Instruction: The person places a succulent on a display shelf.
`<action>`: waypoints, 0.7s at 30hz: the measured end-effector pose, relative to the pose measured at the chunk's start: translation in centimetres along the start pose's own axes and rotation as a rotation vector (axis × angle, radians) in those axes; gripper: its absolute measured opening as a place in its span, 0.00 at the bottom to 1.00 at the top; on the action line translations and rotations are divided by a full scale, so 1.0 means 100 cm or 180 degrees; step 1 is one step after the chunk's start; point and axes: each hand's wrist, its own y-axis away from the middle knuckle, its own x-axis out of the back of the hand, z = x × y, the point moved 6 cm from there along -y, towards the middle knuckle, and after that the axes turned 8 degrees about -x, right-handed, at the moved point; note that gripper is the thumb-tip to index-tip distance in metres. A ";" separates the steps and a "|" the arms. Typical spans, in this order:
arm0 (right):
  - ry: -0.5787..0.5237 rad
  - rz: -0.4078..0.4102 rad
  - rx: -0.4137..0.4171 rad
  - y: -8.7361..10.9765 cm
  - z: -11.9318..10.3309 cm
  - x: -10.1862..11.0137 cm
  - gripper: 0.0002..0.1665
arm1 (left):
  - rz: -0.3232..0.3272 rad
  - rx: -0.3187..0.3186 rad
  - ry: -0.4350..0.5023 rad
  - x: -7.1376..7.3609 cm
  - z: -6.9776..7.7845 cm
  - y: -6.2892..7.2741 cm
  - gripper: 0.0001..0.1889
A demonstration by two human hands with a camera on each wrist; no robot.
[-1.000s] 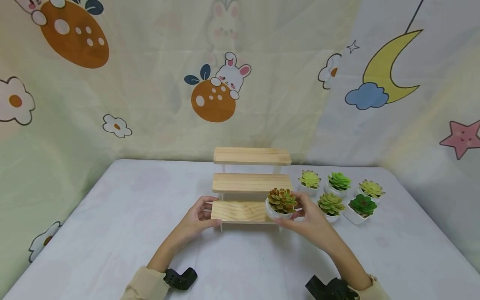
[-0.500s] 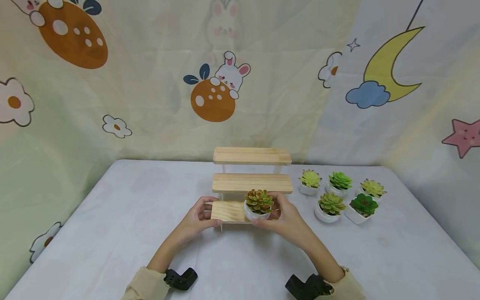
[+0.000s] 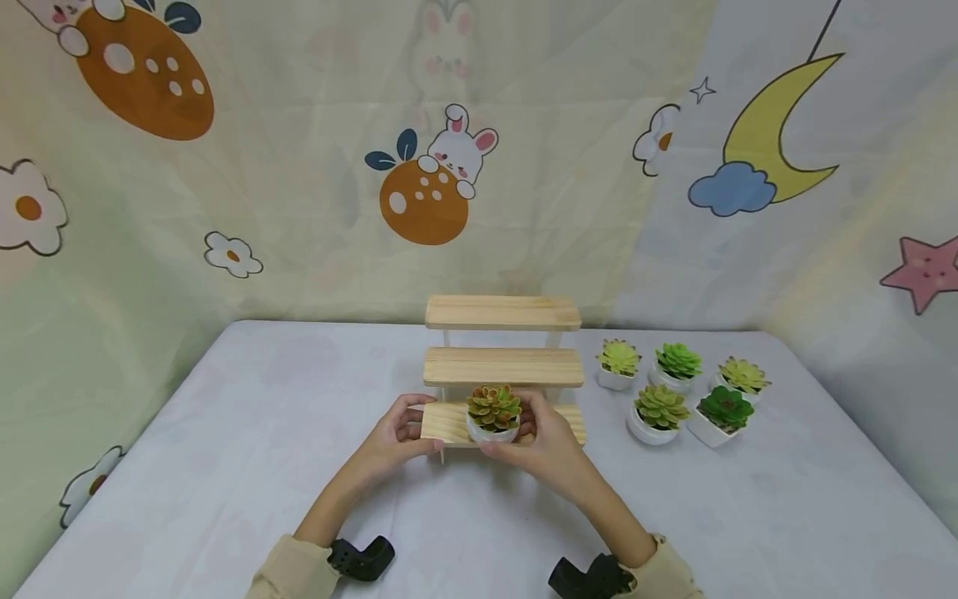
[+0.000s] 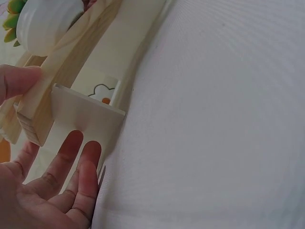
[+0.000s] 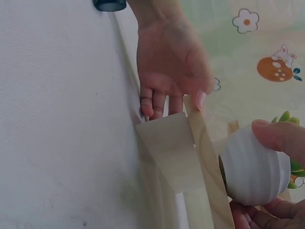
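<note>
Left hand (image 3: 398,434) is gripping the near shelf (image 3: 449,423) at left, right hand (image 3: 550,443) is grasping a potted plant (image 3: 494,412) above its middle (five more plants (image 3: 662,408) are sitting right)!

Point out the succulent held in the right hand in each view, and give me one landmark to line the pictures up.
Head: the succulent is just right of centre, below mid-height, in the right hand.
Left wrist: top left corner, cut off by the frame; mostly its white pot shows.
Right wrist: lower right, pot toward the camera, leaves partly hidden.
Shared landmark: the left hand at one end of the lowest board.
</note>
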 end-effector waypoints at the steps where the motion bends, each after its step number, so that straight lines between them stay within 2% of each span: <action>1: 0.0005 0.0028 0.0004 0.000 0.000 -0.001 0.40 | 0.0002 0.0005 0.0005 0.000 0.000 0.000 0.32; 8: 0.0280 0.0200 0.0045 0.001 -0.002 -0.002 0.39 | -0.0046 0.0011 0.0035 -0.001 -0.001 0.000 0.32; 13: 0.0172 0.0228 0.0036 0.001 -0.001 -0.002 0.36 | -0.0038 -0.0002 0.0001 -0.001 0.000 0.000 0.33; 16: 0.0144 0.0240 0.0098 0.000 -0.001 -0.003 0.35 | -0.0029 0.0012 -0.0022 -0.001 0.000 0.001 0.32; 21: 0.0321 0.0304 0.0271 0.002 -0.005 -0.005 0.35 | -0.0027 0.0030 -0.0016 -0.001 0.001 0.001 0.32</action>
